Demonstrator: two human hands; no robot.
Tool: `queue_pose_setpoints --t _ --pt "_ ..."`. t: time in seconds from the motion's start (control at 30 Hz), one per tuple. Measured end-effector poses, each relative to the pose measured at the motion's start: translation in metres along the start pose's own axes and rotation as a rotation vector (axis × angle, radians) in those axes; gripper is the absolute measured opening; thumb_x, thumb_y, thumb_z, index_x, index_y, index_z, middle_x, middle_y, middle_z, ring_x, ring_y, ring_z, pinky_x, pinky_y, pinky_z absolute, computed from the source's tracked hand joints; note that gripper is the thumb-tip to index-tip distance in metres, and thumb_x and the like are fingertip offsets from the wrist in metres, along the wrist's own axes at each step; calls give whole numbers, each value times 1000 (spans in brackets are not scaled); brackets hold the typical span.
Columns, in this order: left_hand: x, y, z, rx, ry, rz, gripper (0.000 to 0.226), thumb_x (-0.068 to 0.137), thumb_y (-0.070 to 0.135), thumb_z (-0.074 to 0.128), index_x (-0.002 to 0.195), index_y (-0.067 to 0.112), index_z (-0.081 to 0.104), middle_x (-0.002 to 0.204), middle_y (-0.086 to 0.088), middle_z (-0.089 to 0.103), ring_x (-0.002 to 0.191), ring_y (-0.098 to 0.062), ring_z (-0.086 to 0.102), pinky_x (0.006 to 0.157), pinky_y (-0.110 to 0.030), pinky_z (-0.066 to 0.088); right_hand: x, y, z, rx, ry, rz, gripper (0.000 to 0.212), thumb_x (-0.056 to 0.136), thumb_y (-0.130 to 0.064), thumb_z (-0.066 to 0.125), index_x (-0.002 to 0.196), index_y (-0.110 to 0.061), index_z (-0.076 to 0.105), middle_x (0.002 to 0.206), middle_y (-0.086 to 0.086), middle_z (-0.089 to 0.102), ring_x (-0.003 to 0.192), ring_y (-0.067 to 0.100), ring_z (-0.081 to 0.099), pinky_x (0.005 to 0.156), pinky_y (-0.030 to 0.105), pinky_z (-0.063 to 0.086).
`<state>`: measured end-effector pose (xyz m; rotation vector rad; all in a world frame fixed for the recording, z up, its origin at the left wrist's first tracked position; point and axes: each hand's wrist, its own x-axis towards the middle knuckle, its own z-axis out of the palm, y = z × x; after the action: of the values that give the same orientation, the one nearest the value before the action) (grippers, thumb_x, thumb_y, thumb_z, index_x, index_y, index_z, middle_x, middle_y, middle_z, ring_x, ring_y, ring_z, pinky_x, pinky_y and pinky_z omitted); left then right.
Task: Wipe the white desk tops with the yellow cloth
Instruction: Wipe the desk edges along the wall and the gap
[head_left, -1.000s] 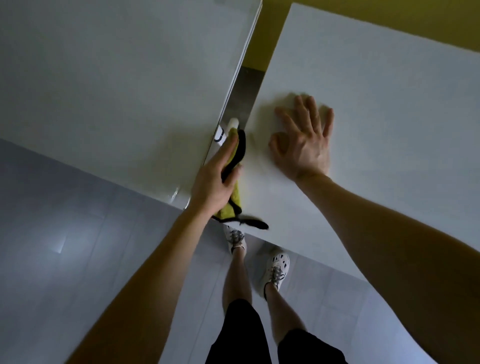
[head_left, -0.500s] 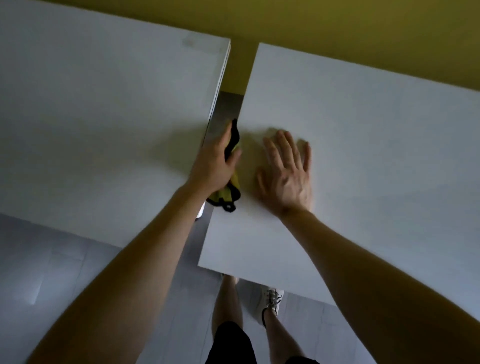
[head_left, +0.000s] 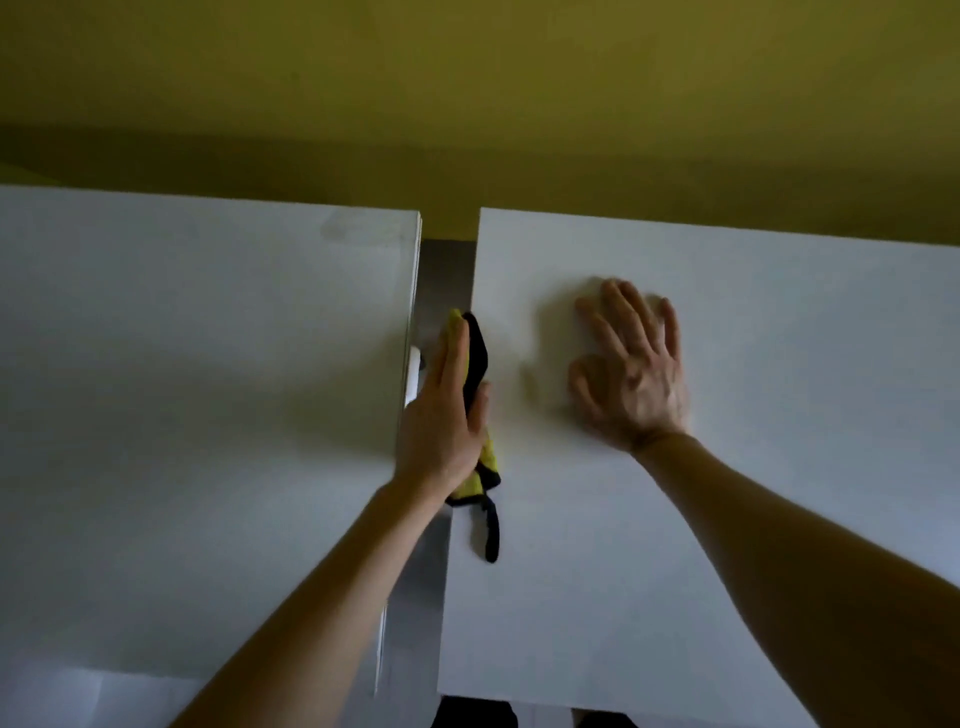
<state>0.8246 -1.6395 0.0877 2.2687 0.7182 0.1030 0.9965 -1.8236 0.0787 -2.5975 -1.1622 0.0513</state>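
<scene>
Two white desk tops stand side by side, the left desk (head_left: 182, 389) and the right desk (head_left: 727, 519), with a narrow gap between them. The yellow cloth (head_left: 470, 486) with black trim is folded over the right desk's left edge. My left hand (head_left: 444, 421) holds it there, fingers stretched along the desk's side and thumb on top over the cloth. A black strip of the cloth hangs loose onto the desk top near me. My right hand (head_left: 631, 374) lies flat on the right desk, fingers spread, holding nothing.
A yellow wall (head_left: 467, 104) runs behind both desks. Grey floor (head_left: 421, 597) shows through the gap between them. A small white fitting (head_left: 414, 374) sits on the left desk's right edge beside my left hand.
My left hand has slid the cloth along the right desk's edge, away from me. My right hand stays flat on the desk. The view has tilted up toward the wall.
</scene>
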Motion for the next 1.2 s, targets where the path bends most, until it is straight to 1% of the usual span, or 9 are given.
queue_pose_setpoints --t 0.1,0.23,0.4,0.6,0.77,0.9,1.0,1.13,1.2 --pt "113 12 -4 56 46 80 72 113 35 53 174 14 21 181 -5 24 157 -32 41 123 -39 36 5 5 0 -6 21 -9 74 98 -50 55 163 -17 46 174 17 32 165 36 22 130 66 16" --pt "164 27 -5 110 87 47 67 113 29 54 173 14 27 180 -5 28 160 -25 36 125 -30 26 3 4 2 -16 11 -3 74 99 -49 56 165 -17 44 176 16 29 166 35 20 131 65 16" --pt "31 21 -5 10 68 27 68 114 24 56 174 21 24 181 6 22 150 -6 33 99 -31 55 1 3 3 -11 -21 -2 79 98 -54 56 167 -17 40 177 17 24 166 37 16 130 68 14" --pt "109 28 -7 191 43 52 68 116 31 47 175 15 17 182 -5 18 145 -43 53 106 -56 56 6 1 -2 17 -55 14 80 98 -53 54 167 -17 39 178 17 23 167 37 15 129 69 14" --pt "214 47 -3 343 -11 126 60 115 22 47 172 26 31 180 -2 26 157 -35 39 117 -54 47 11 1 -2 25 -67 16 79 95 -51 54 165 -17 43 177 17 25 167 35 15 131 66 12" --pt "176 41 -18 399 -4 287 69 107 9 55 170 25 33 176 -7 36 156 -48 37 119 -64 43 9 1 -3 48 -73 16 78 96 -51 54 165 -17 42 178 14 23 168 31 10 131 66 12" --pt "160 59 -30 289 -13 314 74 101 1 68 167 13 37 174 -11 37 157 -43 40 125 -58 41 15 1 -3 100 -57 28 73 99 -47 52 164 -14 44 177 13 27 167 29 15 131 65 14" --pt "139 108 -40 219 -209 431 84 98 43 75 164 10 36 180 -5 26 161 -29 38 124 -37 42 7 16 -12 475 169 207 48 104 -19 54 150 -4 58 159 12 55 152 27 47 122 58 39" --pt "123 105 -45 201 -193 413 81 101 60 67 163 15 40 175 -2 37 158 -21 42 122 -27 39 7 37 -30 492 335 349 36 104 -12 53 136 -3 66 140 14 67 137 31 59 110 58 50"
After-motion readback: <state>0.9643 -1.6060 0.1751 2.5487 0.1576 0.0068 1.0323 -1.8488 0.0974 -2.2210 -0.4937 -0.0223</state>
